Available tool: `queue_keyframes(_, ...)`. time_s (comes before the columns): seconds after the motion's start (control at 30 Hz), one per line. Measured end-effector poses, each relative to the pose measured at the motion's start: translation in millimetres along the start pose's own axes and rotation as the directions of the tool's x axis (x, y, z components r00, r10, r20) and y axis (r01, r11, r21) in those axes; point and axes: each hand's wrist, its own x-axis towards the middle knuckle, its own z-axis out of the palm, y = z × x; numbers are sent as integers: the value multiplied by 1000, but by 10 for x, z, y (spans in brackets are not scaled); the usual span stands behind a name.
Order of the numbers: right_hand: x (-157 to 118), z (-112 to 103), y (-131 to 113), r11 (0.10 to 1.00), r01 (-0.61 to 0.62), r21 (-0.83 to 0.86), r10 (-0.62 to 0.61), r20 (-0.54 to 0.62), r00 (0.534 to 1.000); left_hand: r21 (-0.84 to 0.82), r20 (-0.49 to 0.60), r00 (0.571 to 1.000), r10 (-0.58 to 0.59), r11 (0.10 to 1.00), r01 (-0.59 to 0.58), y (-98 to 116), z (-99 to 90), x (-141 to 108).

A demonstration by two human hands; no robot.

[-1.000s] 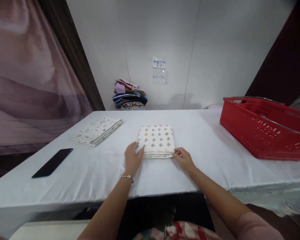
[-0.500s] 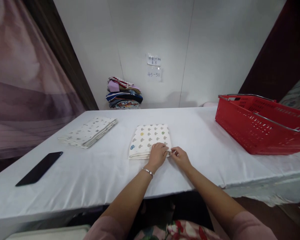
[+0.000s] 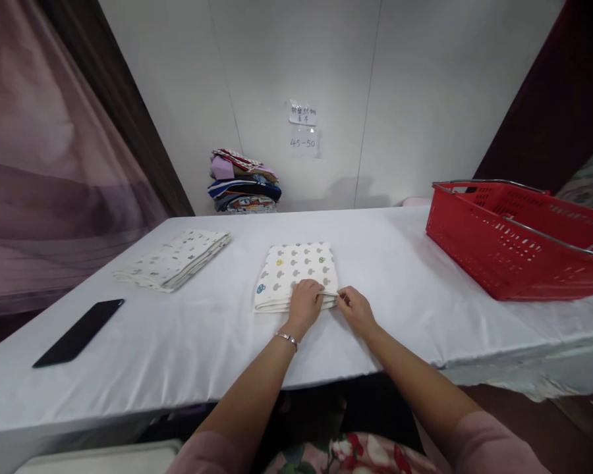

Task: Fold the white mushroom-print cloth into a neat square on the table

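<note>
A folded white cloth (image 3: 296, 266) with grey, yellow, green and blue figures lies flat in the middle of the white table. My left hand (image 3: 306, 304), a bracelet at its wrist, has its fingers closed on the cloth's near edge, right of the middle. At the near right corner, my right hand (image 3: 354, 308) pinches the edge of the same cloth. The fingertips of both hands are partly hidden against the folds. Another folded white cloth (image 3: 182, 257) with small dark prints rests farther left.
A red basket (image 3: 518, 243) with metal handles stands on the right of the table (image 3: 217, 336). A black flat object (image 3: 79, 332) lies at the left. Behind the table is a stack of folded fabrics (image 3: 244, 184), beside a wall with paper labels (image 3: 303, 141).
My left hand has slid slightly left along the near edge, uncovering more of the corner folds. My right hand stays at the corner.
</note>
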Motion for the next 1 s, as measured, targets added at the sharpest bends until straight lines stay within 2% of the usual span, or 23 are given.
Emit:
queue_keyframes(0.1,-4,5,-21,1000,-15,-28,15,13,1000,-11,-9,999,-38,999,38,-21,-28,-35)
queue_keyframes(0.33,22,-1,-59,996,-24,-84,27,35,999,16,12,999,-34,999,34,12,-45,-10)
queue_keyframes(0.5,24,-29,-89,996,-56,-69,56,1,998,31,-13,996,-83,996,84,-98,-86,-62)
queue_keyframes(0.67,16,-31,-89,994,-80,-74,82,22,996,18,-35,995,-98,995,99,-199,-156,-144)
queue_keyframes(0.8,17,-12,-57,995,-74,-64,77,48,996,-20,12,998,-68,997,68,-219,-227,-168)
queue_keyframes(1.0,20,13,-16,1000,10,-21,-10,36,999,-7,126,992,-6,1000,7,-227,-311,-122)
